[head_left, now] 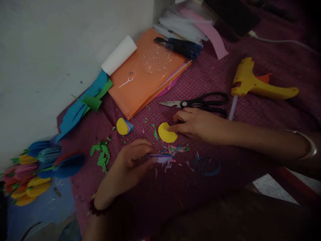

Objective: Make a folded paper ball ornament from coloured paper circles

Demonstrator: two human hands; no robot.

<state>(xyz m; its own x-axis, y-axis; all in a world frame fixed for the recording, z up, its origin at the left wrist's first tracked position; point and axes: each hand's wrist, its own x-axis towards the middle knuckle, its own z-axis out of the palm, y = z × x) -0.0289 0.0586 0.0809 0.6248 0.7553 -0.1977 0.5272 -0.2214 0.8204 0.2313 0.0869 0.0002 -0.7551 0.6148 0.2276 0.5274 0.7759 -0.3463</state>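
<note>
My left hand (132,164) pinches a thin stack of purple and blue paper pieces (163,157) just above the cloth, seen nearly edge-on. My right hand (198,124) is closed, its fingertips at the right edge of a yellow paper circle (167,134). Left of that circle lies a fanned stack of paper circles (123,126) with a yellow one on top. Black-handled scissors (193,103) lie just beyond my right hand, blades pointing left. Small paper scraps (179,149) are scattered between my hands.
Behind lie orange sheets (147,77) with a white roll (119,55) and a dark blue stapler-like tool (184,47). A yellow glue gun (250,82) is at right. Green scraps (101,155) lie left, near colourful paper ornaments (40,170). A wall (62,43) borders the left.
</note>
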